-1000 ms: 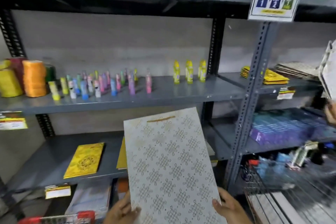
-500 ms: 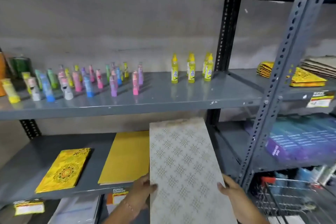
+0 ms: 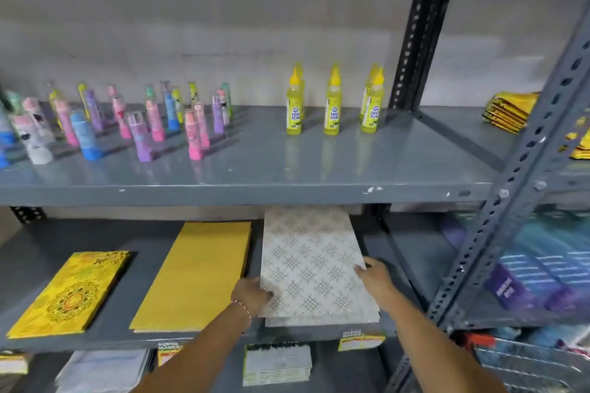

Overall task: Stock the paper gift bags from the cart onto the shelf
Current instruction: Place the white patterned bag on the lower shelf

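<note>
A white gift bag with a gold lattice print [image 3: 313, 262] lies flat on the lower grey shelf [image 3: 28, 252], on top of similar white bags. My left hand [image 3: 252, 292] grips its near left edge. My right hand [image 3: 373, 276] presses on its right edge. Left of it lie a plain yellow bag stack [image 3: 194, 274] and a yellow mandala-print bag [image 3: 71, 293]. The cart [image 3: 526, 364] shows only as wire mesh at the bottom right.
The upper shelf [image 3: 319, 169] holds several coloured glue sticks [image 3: 140, 128] and three yellow gum bottles [image 3: 332, 105]. A perforated grey upright [image 3: 523, 169] stands to the right, with yellow packets [image 3: 507, 112] and purple packs [image 3: 526, 274] beyond it. Price labels [image 3: 360, 340] hang on the shelf edge.
The white patterned bag went from upright in both hands down and forward onto the lower shelf, where it now lies flat. The view moved closer to the shelf.
</note>
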{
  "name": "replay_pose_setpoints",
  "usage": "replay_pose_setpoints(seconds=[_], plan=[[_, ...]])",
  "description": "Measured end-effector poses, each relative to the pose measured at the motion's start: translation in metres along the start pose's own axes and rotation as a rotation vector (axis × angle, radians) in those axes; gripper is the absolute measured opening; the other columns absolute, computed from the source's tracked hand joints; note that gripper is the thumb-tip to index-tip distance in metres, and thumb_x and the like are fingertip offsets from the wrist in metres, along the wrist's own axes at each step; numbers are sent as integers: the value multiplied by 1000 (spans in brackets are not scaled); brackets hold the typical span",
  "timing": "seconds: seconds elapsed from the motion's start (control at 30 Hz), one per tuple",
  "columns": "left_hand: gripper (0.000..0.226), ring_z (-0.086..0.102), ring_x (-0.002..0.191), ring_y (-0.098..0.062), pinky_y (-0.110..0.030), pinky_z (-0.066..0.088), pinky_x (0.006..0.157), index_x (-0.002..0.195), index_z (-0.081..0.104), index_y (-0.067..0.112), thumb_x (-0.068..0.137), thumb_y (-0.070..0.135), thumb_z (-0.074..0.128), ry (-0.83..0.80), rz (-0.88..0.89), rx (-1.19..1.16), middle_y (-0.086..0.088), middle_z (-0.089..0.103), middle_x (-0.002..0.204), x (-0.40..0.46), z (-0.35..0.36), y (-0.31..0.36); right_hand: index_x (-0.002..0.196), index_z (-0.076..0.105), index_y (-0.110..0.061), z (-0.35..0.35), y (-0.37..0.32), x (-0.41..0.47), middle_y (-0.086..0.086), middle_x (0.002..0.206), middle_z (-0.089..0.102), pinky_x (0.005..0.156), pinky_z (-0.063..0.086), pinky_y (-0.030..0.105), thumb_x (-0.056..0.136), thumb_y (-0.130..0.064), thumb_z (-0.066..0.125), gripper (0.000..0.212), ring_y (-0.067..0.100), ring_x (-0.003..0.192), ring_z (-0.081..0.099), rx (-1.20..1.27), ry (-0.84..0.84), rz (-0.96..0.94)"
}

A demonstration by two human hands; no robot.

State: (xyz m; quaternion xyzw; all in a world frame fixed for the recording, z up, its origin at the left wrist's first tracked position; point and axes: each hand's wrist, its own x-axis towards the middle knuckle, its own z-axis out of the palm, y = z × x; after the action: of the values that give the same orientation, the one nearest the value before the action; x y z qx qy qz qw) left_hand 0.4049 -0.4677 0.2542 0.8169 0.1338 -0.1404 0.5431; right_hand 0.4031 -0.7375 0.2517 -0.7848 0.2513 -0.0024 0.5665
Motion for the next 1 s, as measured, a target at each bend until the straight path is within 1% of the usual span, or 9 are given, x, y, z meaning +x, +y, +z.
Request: replay_pose_setpoints(seconds=[0.13, 0.27, 0.37, 0.43, 0.5, 0.57, 0.7, 0.77, 1.0], plan=[[40, 63, 96, -20, -20, 45, 84, 119, 63, -4, 80, 4, 68, 13, -43, 27, -12, 69, 112, 11, 10, -7, 115, 64, 1, 1, 11, 13, 6, 94, 66, 73, 46, 27, 89, -7, 61, 27, 23, 85, 61, -66, 3, 11], [38, 59, 74, -15, -23, 52, 69, 118, 64, 1, 80, 3, 66, 46, -67, 121, -2, 66, 80, 11, 13, -12, 110, 66, -8, -2, 24, 4, 3, 98, 67, 69, 50, 26, 90, -6, 59, 21, 24, 87, 63, -80, -64, -7], [35, 61, 81, -18, -25, 52, 74, 113, 68, 2, 78, 2, 66, 31, -61, 147, -8, 71, 93, 10, 16, -15, 89, 65, -18, -6, 37, 2, 8, 94, 71, 86, 53, 45, 91, -8, 58, 13, 37, 104, 63, -64, -50, -28], [34, 61, 83, -17, -23, 49, 72, 109, 69, 3, 75, 4, 70, 10, -52, 151, -9, 72, 98, 10, 16, -18, 88, 66, -11, -8, 50, 2, 16, 100, 72, 88, 51, 52, 91, -14, 58, 9, 38, 104, 62, -79, -39, -67], [37, 62, 84, -16, -22, 49, 72, 107, 70, 5, 71, 7, 76, -10, -32, 162, -7, 73, 101, 9, 18, -20, 96, 68, -14, -14, 59, -7, 7, 103, 74, 83, 56, 40, 86, -23, 66, 13, 28, 103, 66, -87, -86, -107], [40, 62, 84, -15, -22, 51, 75, 107, 70, 7, 68, 8, 79, -38, -19, 188, -6, 73, 103, 6, 20, -23, 111, 65, -23, -19, 67, -16, -8, 107, 74, 89, 53, 31, 70, -28, 82, 45, 14, 106, 66, -80, -217, -81], [65, 63, 102, -18, -24, 51, 85, 114, 65, 11, 54, 20, 89, -65, 7, 282, -1, 71, 110, 0, 21, -31, 126, 56, -29, -20, 73, -26, -13, 106, 72, 92, 54, 33, 49, -3, 90, 88, 12, 106, 62, -248, -201, -56], [76, 60, 106, -17, -22, 49, 85, 115, 61, 14, 46, 25, 91, -91, 30, 353, 3, 69, 109, -2, 20, -31, 129, 54, -25, -18, 69, -28, -12, 108, 71, 91, 54, 28, 53, -1, 88, 87, 11, 104, 62, -335, -170, -65], [66, 63, 89, -10, -15, 50, 73, 108, 62, 18, 45, 19, 84, -36, 89, 580, 9, 70, 97, -4, 14, -35, 128, 52, -24, -18, 61, -34, -9, 110, 71, 82, 55, 17, 63, -8, 84, 74, 7, 96, 65, -632, -149, -105]])
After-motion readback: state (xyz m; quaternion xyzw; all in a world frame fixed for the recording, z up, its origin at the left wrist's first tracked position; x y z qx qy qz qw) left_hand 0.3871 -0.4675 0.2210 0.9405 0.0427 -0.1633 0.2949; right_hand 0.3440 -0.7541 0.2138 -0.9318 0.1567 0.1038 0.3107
